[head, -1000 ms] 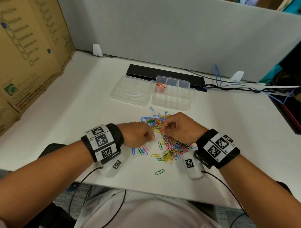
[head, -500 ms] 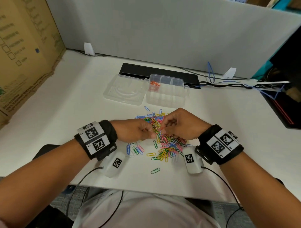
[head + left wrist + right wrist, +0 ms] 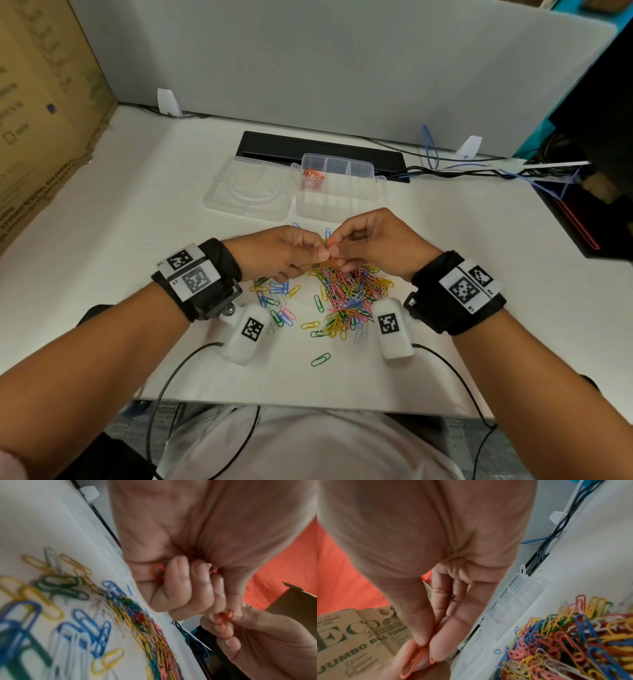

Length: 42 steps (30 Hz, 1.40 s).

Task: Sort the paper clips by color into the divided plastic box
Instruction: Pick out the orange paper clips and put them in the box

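2 hands pinch orange clips above a mixed pile.

Head view, centre: left hand [image 3: 281,251] and right hand [image 3: 373,240] meet fingertip to fingertip over the paper clip pile [image 3: 346,291]; divided box [image 3: 337,186] sits above, orange clips [image 3: 313,174] in its upper-left compartment. Only the left wrist view shows curled fingers [image 3: 180,588] clamping an orange clip [image 3: 158,572]. Right wrist view, bottom left: thumb and finger pinch another orange clip [image 3: 412,661].

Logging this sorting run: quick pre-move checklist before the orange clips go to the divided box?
1. Orange clip gripped: ok, pinched where right hand meets left hand.
2. Left hand's load: ok, orange clips under its curled fingers.
3. Clips free of the mixed pile: cannot tell, fingers hide them.
4. Divided box open: ok, lid lies flat beside it.
5. Target compartment: ok, the one with orange clips has room.
6. Path to box: ok, only bare desk between.
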Available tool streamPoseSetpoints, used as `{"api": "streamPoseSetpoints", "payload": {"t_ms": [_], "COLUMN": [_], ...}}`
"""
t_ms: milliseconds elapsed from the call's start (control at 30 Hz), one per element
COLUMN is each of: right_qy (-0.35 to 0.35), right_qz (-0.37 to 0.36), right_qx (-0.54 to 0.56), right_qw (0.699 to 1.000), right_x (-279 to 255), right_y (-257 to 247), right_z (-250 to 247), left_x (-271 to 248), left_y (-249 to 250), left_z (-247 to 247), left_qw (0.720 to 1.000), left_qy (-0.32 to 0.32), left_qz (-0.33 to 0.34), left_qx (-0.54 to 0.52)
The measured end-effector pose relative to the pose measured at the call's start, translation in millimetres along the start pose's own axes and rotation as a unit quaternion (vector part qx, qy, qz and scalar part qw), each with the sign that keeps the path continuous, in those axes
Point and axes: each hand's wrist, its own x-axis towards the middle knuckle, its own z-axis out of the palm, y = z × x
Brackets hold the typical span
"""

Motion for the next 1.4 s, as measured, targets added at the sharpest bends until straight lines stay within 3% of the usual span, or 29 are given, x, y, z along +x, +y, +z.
{"api": "streamPoseSetpoints", "payload": {"t_ms": [100, 200, 333, 467, 667, 767, 833, 933, 1100, 1300, 1400], "right_qy": [0.013, 0.017, 0.024, 0.122, 0.185, 0.183, 0.146, 0.126, 0.140, 0.123, 0.124], "right_qz": [0.000, -0.015, -0.012, -0.041, -0.022, -0.025, 0.015, 0.025, 0.004, -0.009, -0.010], "right_qx": [0.020, -0.001, -0.055, -0.102, -0.094, -0.226, -0.345, -0.397, -0.365, -0.339, -0.333], "right_qw": [1.000, 1.000, 0.998, 0.986, 0.978, 0.956, 0.927, 0.909, 0.921, 0.932, 0.935], "right_x": [-2, 4, 15, 27, 43, 58, 62, 62, 56, 47, 45], "right_y": [-10, -19, -23, -14, 0, 9, 13, 17, 31, 38, 40], "right_z": [-4, -4, 2, -6, -38, -48, -52, -51, -45, -48, -48], "left_x": [9, 22, 34, 38, 51, 57, 63, 74, 105, 142, 153], "left_y": [3, 4, -1, 3, 8, 21, 32, 49, 79, 88, 85], "left_z": [1, 4, 15, 19, 4, -7, -18, -37, -61, -75, -78], "left_qw": [0.988, 0.949, 0.940, 0.911, 0.911, 0.907, 0.907, 0.911, 0.900, 0.849, 0.838], "left_qy": [0.054, 0.066, 0.014, 0.057, 0.092, 0.129, 0.159, 0.190, 0.273, 0.342, 0.362], "left_qz": [-0.020, -0.089, -0.107, -0.114, -0.089, -0.066, -0.050, -0.027, 0.024, 0.065, 0.071], "left_qx": [-0.142, -0.295, -0.325, -0.392, -0.392, -0.395, -0.387, -0.365, -0.338, -0.397, -0.401]}}
